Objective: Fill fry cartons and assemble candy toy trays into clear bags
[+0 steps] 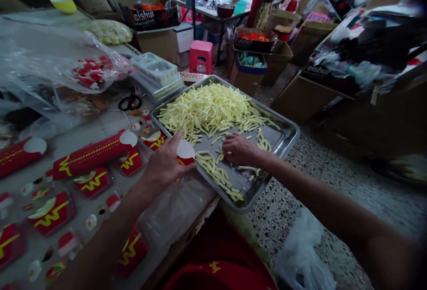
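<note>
Left-hand grip [163, 161] is closed around a small red carton [186, 161] with a rounded white flap, thumb and fingers at its two sides, at the tray's left rim; the right-hand grip [242, 149] is bunched low over the tray, fingertips drawn together, and whether it pinches a piece I cannot tell. Beneath the left forearm spreads the tabletop [108, 125], cluttered nearly to its right edge. A clear plastic bag [63, 50] with red and white bits inside sprawls over its far left part. The metal tray [283, 145] juts out beyond the tabletop's right edge. Past the far edge, a black box [147, 18] carries white lettering that reads "eishui", with "Drink" ending the smaller line below; another black box [255, 43], holding orange things, bears the same word. Pale yellow fry-shaped pieces [210, 107] heap at the tray's far side, with strays scattered nearer. Toward the left edge of the tabletop, a long stack of red cartons [96, 154] shows a yellow W-like mark, repeated on filled cartons [53, 214] near it. Black-handled scissors [130, 101] lie just beside the bag.
</note>
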Motion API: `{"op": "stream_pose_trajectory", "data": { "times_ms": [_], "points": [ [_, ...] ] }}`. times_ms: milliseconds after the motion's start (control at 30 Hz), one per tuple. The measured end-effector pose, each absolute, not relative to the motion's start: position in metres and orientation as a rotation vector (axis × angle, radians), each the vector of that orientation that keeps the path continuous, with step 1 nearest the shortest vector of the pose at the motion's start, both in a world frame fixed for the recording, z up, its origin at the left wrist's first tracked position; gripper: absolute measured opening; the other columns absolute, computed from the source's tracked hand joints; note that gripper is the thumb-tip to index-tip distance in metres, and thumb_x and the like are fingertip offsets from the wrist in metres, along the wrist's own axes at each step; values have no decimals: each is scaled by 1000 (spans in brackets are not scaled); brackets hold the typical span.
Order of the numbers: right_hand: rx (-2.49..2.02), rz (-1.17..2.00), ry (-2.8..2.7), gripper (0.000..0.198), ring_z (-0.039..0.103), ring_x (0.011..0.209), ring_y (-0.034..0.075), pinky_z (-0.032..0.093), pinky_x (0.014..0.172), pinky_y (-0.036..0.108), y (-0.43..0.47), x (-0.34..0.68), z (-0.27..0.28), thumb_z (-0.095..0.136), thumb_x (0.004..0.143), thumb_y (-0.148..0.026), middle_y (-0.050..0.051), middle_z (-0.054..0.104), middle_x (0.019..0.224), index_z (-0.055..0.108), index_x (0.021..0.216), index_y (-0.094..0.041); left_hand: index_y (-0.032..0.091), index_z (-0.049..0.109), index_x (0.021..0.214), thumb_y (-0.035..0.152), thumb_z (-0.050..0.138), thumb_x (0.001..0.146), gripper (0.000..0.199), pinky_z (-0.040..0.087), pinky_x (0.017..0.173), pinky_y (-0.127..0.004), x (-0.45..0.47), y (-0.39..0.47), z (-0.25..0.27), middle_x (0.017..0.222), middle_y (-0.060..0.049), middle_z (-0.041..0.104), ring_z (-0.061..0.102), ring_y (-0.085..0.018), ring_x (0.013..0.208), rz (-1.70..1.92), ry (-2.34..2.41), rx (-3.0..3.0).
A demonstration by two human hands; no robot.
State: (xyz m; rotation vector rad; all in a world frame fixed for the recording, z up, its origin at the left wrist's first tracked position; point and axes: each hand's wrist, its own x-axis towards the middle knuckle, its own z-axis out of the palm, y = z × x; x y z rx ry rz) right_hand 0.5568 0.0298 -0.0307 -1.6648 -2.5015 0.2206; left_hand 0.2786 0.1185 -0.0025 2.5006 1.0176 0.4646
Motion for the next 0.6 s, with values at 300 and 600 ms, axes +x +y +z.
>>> {"op": "stream_pose_trajectory", "data": {
  "times_ms": [300, 600],
  "points": [
    [-2053, 326, -1677, 15, 59, 67, 14, 37, 62, 24, 47, 544, -3, 72, 68, -23, 0, 69, 72, 74, 82, -17, 15, 53, 130, 43, 89, 60, 84, 53, 88, -41, 357, 118, 7, 120, -18, 66, 66, -36, 109, 212, 1040, 2641],
    [-1852, 303, -1911, 21, 62, 77, 15, 39, 70, 25, 68, 522, 57, 61, 77, -14, 1, 72, 83, 76, 92, -19, 21, 54, 127, 26, 77, 66, 66, 51, 96, -35, 388, 129, 4, 122, -8, 66, 65, -27, 112, 790, 888, 2472]
  ]
}}
